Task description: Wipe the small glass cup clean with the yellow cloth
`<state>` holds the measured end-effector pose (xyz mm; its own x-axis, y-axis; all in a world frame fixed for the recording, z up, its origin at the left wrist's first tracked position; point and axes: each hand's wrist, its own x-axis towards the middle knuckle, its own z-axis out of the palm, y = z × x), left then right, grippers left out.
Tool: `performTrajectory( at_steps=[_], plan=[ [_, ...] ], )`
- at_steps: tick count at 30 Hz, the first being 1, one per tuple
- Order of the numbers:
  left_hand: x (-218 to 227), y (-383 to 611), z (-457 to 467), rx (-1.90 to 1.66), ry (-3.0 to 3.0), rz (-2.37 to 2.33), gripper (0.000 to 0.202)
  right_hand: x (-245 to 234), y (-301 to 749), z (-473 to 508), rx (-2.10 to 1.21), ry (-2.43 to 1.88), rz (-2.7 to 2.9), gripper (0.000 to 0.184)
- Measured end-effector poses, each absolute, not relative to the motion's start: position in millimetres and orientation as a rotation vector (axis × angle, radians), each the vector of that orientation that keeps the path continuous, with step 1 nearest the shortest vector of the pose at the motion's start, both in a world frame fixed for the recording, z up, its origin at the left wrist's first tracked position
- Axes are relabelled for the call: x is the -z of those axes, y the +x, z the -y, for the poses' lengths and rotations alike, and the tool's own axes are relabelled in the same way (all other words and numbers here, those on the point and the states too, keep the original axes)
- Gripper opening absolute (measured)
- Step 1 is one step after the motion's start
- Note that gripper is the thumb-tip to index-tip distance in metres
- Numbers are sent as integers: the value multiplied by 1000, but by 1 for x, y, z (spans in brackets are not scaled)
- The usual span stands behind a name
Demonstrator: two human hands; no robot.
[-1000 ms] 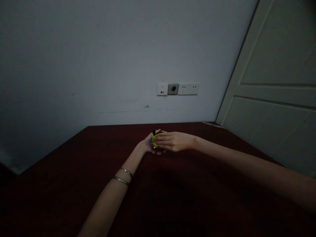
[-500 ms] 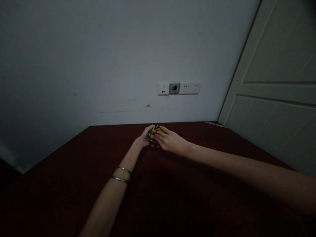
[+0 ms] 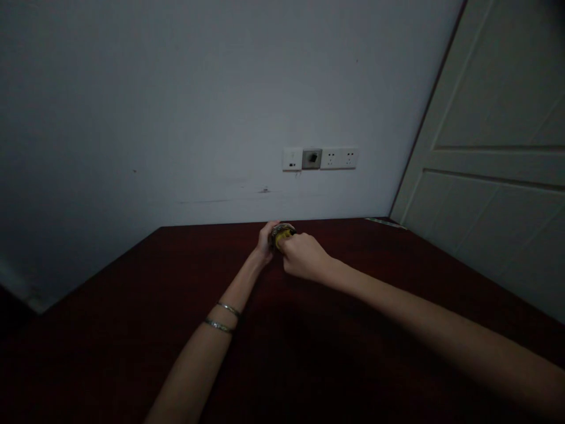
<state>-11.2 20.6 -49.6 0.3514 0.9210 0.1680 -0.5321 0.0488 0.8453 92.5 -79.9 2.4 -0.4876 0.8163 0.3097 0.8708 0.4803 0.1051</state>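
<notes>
Both my arms reach out over a dark red table (image 3: 132,306) in dim light. A small round yellow and dark object (image 3: 281,232) sits between my two hands near the table's far edge. My left hand (image 3: 266,244) cups it from the left, fingers curled around it. My right hand (image 3: 301,258) is closed on it from the right, knuckles toward me, hiding most of it. Two thin metal bangles (image 3: 224,316) circle my left wrist.
A pale wall stands behind the table, with a row of white sockets and a grey switch plate (image 3: 320,158). A white panelled door (image 3: 494,165) stands at the right. A thin flat strip (image 3: 382,221) lies at the table's far right corner.
Both hands have moved a little farther from me with the object. My right hand has turned from flat fingers laid on top to a closed grip, covering more of the yellow.
</notes>
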Motion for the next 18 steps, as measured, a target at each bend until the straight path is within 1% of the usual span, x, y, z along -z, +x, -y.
performTrajectory(
  at_steps=[3,5,7,10,14,16,18],
  plan=[
    [49,-10,-19,-1225,1006,-447,33,-7,92,77,227,-1480,2390,29],
    [48,-10,-18,-1263,1010,-437,34,-9,93,73,68,-1472,2294,26],
    [48,-10,-18,-1292,1003,-439,36,-9,94,70,-162,-1425,2163,26],
    [49,-11,-19,-1325,1003,-432,39,-6,97,66,-614,-1289,1892,25],
    [50,-12,-22,-1334,1070,-426,39,3,99,66,-1227,-1003,1322,18],
    [50,-12,-23,-1310,1125,-433,37,7,101,68,-1374,-912,1134,15],
    [50,-12,-22,-1281,1155,-433,36,8,106,70,-1451,-889,1049,14]
  ],
)
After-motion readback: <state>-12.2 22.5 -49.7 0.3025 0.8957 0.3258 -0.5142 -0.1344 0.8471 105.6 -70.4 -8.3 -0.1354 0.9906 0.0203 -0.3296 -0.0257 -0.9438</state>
